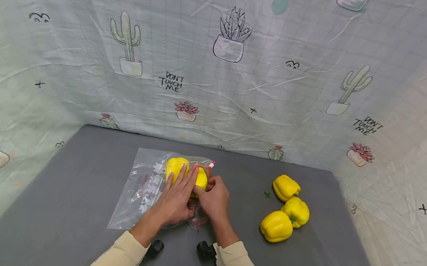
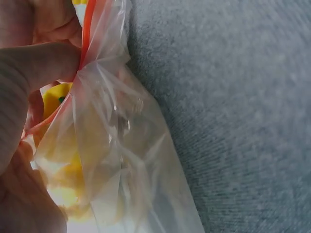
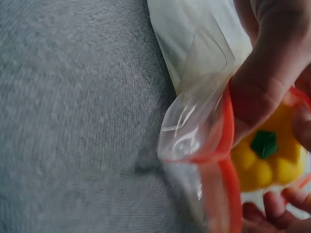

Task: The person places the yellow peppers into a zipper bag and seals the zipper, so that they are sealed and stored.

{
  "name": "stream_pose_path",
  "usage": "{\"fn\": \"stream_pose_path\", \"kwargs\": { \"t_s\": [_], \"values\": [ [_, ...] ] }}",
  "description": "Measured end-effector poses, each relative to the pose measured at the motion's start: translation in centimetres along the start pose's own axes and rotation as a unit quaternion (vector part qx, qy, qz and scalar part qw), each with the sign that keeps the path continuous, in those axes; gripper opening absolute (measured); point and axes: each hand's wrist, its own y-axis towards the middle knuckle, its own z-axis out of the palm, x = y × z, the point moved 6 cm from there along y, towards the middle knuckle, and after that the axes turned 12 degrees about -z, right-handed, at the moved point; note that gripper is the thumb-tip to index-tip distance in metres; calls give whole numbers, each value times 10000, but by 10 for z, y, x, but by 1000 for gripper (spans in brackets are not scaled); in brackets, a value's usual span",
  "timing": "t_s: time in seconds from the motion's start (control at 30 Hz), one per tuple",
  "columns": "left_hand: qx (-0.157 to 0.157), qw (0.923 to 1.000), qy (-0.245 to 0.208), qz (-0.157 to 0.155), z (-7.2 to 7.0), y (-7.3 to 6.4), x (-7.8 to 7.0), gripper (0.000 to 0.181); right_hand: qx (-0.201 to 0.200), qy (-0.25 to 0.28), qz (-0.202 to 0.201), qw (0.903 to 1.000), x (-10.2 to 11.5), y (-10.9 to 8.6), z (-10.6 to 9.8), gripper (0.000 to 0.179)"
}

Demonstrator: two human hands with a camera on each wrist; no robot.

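Observation:
A clear plastic zip bag (image 1: 151,188) with a red zip strip lies flat on the grey table, its mouth toward the right. Two yellow bell peppers (image 1: 177,166) show in it, side by side under the hands. My left hand (image 1: 174,203) lies over the bag, fingers stretched across the peppers. Its thumb holds the bag's near edge by the red strip. My right hand (image 1: 215,197) is at the mouth, fingers bent, gripping the bag's rim beside the right pepper. In the right wrist view, one yellow bell pepper (image 3: 267,167) with a green stem shows inside the red-edged mouth.
Three yellow bell peppers (image 1: 276,226) sit in a loose cluster right of the hands. A small green stem piece (image 1: 268,194) lies left of them. A patterned cloth (image 1: 225,84) hangs behind the grey table (image 1: 62,202) and at both sides.

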Motion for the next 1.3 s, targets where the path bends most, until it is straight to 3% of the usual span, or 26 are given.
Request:
{"fn": "stream_pose_path", "kwargs": {
  "t_s": [0.17, 0.37, 0.6, 0.83, 0.93, 1.07, 1.3],
  "values": [
    [125, 9998, -51, -128, 2, 3, 2, 117, -60, 458, 103, 9989, -5, -1, 0, 29],
    [80, 10000, -37, 13, -1, 3, 0, 118, 35, 80, -175, 9998, -1, 5, 3, 28],
    [91, 10000, 38, -12, 1, 5, 1, 118, -92, 1052, -68, 9944, -11, 6, 4, 19],
    [-110, 9993, 306, 207, 2, 4, -2, 113, 383, 239, -421, 9981, -9, 12, 6, 23],
    [-139, 9991, 341, 187, 1, 4, -3, 114, 522, 646, -263, 9962, -10, 15, 8, 27],
    [-71, 9991, 385, 155, 1, 4, -6, 116, 425, 1249, 78, 9912, -11, 17, 8, 23],
    [-169, 9968, 758, 184, 0, 4, -10, 116, 516, -21, -374, 9980, 0, 20, 14, 18]
  ]
}}
